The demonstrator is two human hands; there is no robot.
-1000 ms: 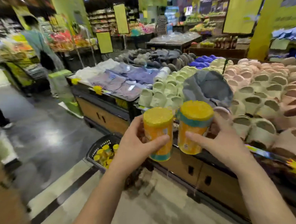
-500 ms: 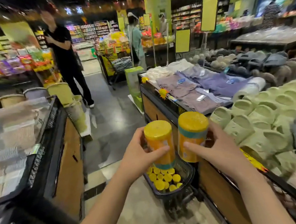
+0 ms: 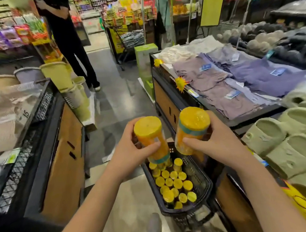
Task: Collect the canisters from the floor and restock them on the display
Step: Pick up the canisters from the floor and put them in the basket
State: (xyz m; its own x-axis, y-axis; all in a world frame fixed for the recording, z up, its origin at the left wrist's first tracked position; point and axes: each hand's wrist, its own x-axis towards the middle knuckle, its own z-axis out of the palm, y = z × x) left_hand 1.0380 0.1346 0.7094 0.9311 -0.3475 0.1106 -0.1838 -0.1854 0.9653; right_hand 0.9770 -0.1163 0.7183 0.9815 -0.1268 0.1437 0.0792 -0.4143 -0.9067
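The person stood in a shop aisle, and each hand had one canister. The left hand [image 3: 129, 152] was closed around the left canister [image 3: 152, 140], with the thumb across the front of its body and the other fingers behind it. The right hand [image 3: 221, 144] held the right canister [image 3: 192, 131] in the same way, thumb in front and fingers curled around the back.

Both canisters stood nearly upright, with the yellow lids up and toward the camera. Their long axes were not parallel: the lids leaned away from each other and the bases came close together, though the two seemed not to touch. The hands were at about the same height, so neither one was clearly nearer to a shelf.

Directly under the hands, a black basket [image 3: 182, 214] stood on the floor [image 3: 112, 103], and many spare canisters [image 3: 169, 182] were upright inside it. The clothes table [image 3: 167, 97] was just beside the right hand, and the mesh-sided stand [image 3: 62, 156] was further away on the left. Where the canisters belong could not be seen here. Probably each one should be lowered base first, which this upright grip already allowed.
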